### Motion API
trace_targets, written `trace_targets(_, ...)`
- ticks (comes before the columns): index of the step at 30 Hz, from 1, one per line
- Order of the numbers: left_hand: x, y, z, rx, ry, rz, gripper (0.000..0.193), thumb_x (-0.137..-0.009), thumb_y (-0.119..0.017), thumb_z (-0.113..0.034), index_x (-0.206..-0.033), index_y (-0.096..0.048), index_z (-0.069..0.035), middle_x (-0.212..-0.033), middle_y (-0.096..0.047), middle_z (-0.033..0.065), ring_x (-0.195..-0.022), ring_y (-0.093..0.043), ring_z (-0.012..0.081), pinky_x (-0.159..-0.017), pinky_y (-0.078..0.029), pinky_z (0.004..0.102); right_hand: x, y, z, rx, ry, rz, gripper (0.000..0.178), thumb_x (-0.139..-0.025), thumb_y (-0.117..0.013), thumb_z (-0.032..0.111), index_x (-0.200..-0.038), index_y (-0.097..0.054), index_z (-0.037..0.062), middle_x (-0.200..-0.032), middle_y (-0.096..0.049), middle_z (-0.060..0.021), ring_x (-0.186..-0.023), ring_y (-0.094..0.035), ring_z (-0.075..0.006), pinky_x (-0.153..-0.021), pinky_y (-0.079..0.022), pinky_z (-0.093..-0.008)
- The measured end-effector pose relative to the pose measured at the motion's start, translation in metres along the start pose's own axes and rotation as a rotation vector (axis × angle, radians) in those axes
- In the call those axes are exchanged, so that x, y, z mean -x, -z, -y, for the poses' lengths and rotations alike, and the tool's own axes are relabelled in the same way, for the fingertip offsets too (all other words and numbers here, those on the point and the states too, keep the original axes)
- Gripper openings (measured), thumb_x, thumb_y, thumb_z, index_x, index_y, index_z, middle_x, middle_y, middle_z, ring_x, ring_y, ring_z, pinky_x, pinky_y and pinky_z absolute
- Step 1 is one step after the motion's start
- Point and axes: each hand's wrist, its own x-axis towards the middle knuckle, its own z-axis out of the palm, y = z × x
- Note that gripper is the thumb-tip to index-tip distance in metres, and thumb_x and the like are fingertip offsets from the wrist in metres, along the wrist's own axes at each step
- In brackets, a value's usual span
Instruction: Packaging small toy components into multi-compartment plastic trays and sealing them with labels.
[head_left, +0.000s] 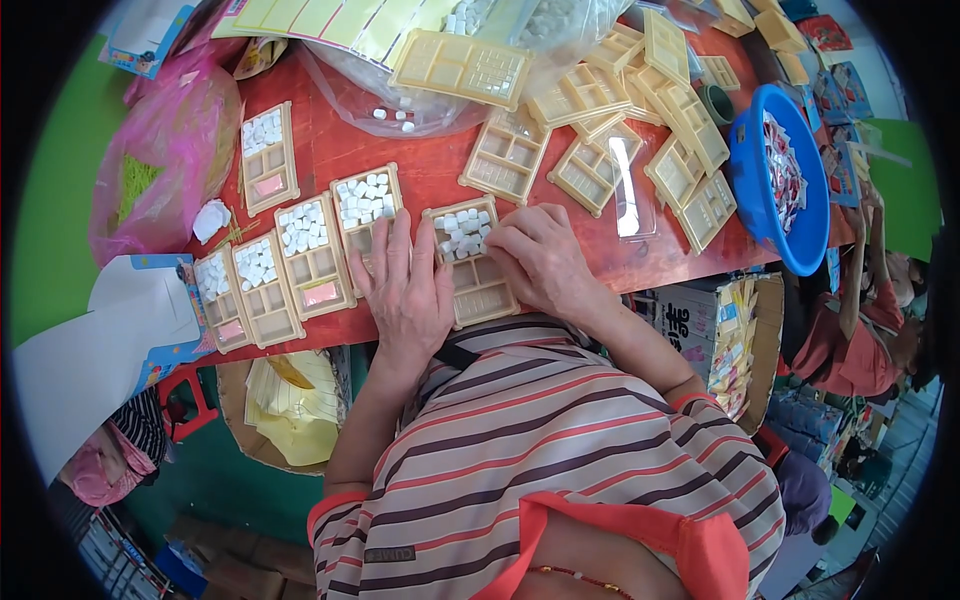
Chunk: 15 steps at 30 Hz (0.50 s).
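Note:
A cream compartment tray (484, 294) lies at the table's near edge, with small white cubes (463, 236) in its far, large compartment. My right hand (545, 258) is at that tray's right side, fingers curled and pressed together by the cubes; what they hold, if anything, is hidden. Spread out and palm down, my left hand (406, 292) lies between this tray and another tray (351, 242) that also has white cubes. Farther left, several similar trays stand side by side. Pink pieces (321, 293) sit in some of their near compartments.
Stacked cream trays (580, 100) cover the far right of the red table (400, 150). A blue basin (745, 190) of small packets stands at the right edge. A clear bag (375, 118) with white cubes lies at the back, a pink bag (150, 205) at the left.

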Motion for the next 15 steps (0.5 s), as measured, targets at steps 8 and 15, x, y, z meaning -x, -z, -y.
trace_targets(8, -0.012, -0.008, 0.004, 0.0, -0.04, 0.083, 0.06, -0.091, -0.062, -0.029, -0.144, -0.048, -0.005, -0.154, -0.039, 0.016, -0.145, -0.031, 0.0353, -0.113, -0.014, 0.0609, -0.006, 0.0, 0.0, 0.055, 0.013, -0.048, 0.026, -0.079, -0.074, 0.007, -0.103, -0.065, 0.0084, -0.098, -0.059, -0.0069, -0.092, -0.058, -0.0239, -0.085, -0.041, -0.0384)
trace_targets(15, -0.005, -0.016, 0.002, -0.052, -0.051, 0.112, 0.063, -0.088, -0.065, -0.03, -0.143, -0.049, -0.003, -0.155, -0.037, 0.0175, -0.148, -0.027, 0.0349, -0.112, -0.01, 0.0662, -0.005, -0.009, -0.008, 0.071, 0.038, -0.024, 0.03, -0.079, -0.073, 0.007, -0.108, -0.064, 0.0082, -0.103, -0.058, -0.008, -0.093, -0.057, -0.0264, -0.085, -0.041, -0.0392)
